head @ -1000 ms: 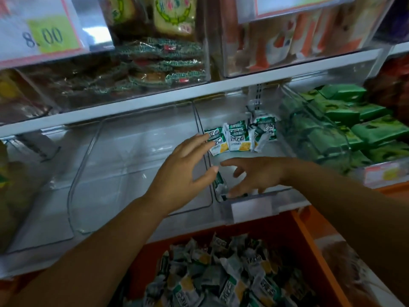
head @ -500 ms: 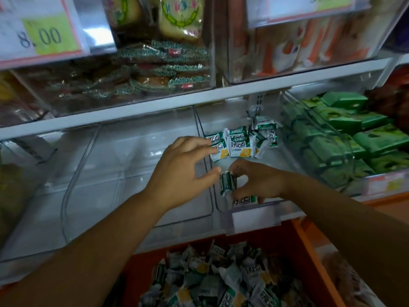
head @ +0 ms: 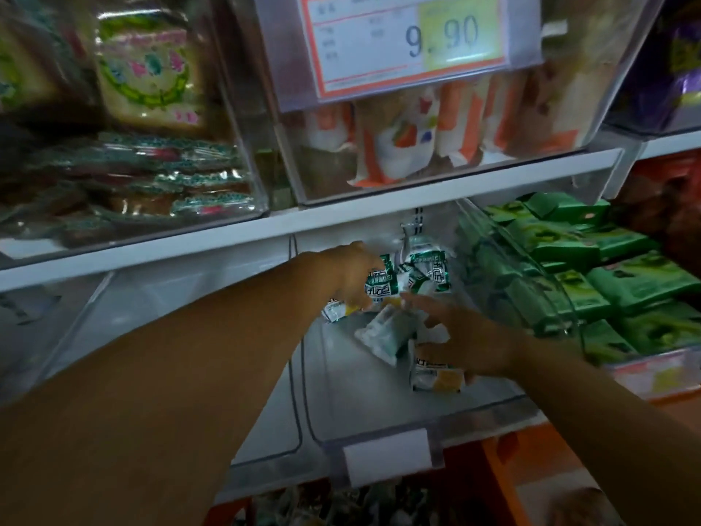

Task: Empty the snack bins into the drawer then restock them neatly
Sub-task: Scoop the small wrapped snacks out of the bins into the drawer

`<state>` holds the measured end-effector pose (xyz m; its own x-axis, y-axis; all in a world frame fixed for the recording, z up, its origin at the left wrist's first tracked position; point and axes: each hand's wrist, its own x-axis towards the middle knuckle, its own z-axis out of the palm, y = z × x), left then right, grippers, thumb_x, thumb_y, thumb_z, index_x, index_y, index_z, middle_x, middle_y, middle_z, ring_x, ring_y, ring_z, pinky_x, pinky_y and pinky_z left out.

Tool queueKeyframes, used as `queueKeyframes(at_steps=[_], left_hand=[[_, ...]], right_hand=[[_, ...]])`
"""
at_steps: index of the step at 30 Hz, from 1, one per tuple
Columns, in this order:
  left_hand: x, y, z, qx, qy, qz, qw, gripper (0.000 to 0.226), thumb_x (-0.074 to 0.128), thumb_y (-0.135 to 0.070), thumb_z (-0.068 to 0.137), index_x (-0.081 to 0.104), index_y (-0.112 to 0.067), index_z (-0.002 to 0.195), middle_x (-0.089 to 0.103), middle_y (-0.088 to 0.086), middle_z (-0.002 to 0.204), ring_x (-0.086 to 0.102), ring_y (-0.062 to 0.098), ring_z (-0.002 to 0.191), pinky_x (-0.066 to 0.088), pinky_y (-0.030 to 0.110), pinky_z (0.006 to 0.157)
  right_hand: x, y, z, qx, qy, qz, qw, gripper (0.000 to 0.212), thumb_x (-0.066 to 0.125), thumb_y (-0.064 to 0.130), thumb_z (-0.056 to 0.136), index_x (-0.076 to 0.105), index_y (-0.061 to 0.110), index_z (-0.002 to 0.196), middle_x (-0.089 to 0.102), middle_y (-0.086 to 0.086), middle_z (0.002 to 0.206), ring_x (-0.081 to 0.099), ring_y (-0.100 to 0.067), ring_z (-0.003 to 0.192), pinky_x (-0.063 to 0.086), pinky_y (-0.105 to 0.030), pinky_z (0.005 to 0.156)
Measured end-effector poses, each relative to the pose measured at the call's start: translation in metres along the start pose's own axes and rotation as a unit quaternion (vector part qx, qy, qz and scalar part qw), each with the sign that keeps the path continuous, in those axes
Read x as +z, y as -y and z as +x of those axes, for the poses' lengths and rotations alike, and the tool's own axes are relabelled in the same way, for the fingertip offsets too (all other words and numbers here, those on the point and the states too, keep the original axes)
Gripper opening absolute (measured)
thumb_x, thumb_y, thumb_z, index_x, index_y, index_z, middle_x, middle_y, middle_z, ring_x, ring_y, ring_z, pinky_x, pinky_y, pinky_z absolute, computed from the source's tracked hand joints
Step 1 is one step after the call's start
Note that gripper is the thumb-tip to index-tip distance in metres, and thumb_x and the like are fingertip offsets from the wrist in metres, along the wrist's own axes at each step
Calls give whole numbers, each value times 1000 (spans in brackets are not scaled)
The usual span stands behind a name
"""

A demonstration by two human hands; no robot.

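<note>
The packs (head: 428, 269) in the clear bin (head: 379, 423) look light, soft and slippery, best pinched by a crimped end; the right grip (head: 470, 339) lies spread over the near ones, while blur hides whether the left grip (head: 352, 275) is clamped on the far ones.

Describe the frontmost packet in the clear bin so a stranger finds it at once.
Find the white shelf under the 9.90 price tag; below it sits a clear bin with a blank white label. Its frontmost packet, partly under the right hand, lies nearest that label, apart from those bunched behind.
</note>
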<state>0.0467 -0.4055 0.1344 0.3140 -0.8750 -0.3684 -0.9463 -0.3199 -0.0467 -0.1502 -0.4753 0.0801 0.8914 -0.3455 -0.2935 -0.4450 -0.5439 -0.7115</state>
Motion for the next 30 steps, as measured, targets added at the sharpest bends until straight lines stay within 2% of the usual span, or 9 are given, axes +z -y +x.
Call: queueKeyframes(at_steps=[3,5,8,13,16,19,25,28,30], left_hand=[[7,-1,16,-8,-18,21,1000,74,71,-39,87,34,-26,150,27,14,147,32,35,133,37,39,106],[12,-1,23,-4,-36,10,999,69,72,-41,86,40,-27,145,33,13,143,33,33,131,38,38,102],[17,-2,27,6,-47,28,998,62,71,-46,85,49,-24,138,42,10,134,37,30,126,41,35,94],[19,0,24,-4,-78,23,997,57,73,-46,82,56,-21,131,47,7,130,38,27,123,41,35,89],[19,-2,19,-12,-86,-15,996,57,74,-45,81,55,-20,129,50,6,130,40,27,122,42,36,90],[17,0,8,-23,-101,-70,992,54,76,-38,82,54,-16,127,55,8,127,48,27,115,44,36,87],[7,-3,-23,-7,-158,-178,971,47,74,-24,86,53,-14,127,58,11,129,55,29,116,46,38,97],[-6,-10,-53,16,-209,-245,947,47,72,-26,88,55,-11,129,59,7,130,55,25,119,44,28,94],[-13,-14,-83,32,-231,-285,930,41,70,-26,90,58,-13,127,63,4,124,59,22,113,48,31,92]], right_hand=[[2,-3,13,-42,7,-25,999,71,65,34,89,19,72,128,38,6,141,63,-35,109,60,-39,74],[-3,2,19,-30,34,-42,998,78,68,34,88,17,52,144,36,1,147,50,-32,127,51,-40,95],[-8,11,32,3,45,-83,995,81,72,33,85,24,25,150,39,-3,147,46,-23,128,44,-28,97],[9,13,46,24,35,-91,995,66,74,40,81,50,16,138,55,-6,135,52,-21,123,43,-30,101],[15,15,44,26,6,-75,997,50,71,37,84,61,10,125,67,-6,113,63,-15,94,50,-27,87],[17,17,40,30,-16,-59,998,30,73,34,84,63,15,105,61,2,83,56,-9,69,52,-24,70],[0,20,10,27,-157,28,987,32,80,30,76,49,23,80,57,3,79,52,-10,69,38,-23,55],[-7,33,-20,10,-202,76,976,31,79,32,77,51,22,86,58,2,81,54,-11,69,40,-21,54],[-8,49,-48,-5,-224,104,969,31,77,29,80,52,18,94,58,4,84,53,-8,69,41,-11,49]])
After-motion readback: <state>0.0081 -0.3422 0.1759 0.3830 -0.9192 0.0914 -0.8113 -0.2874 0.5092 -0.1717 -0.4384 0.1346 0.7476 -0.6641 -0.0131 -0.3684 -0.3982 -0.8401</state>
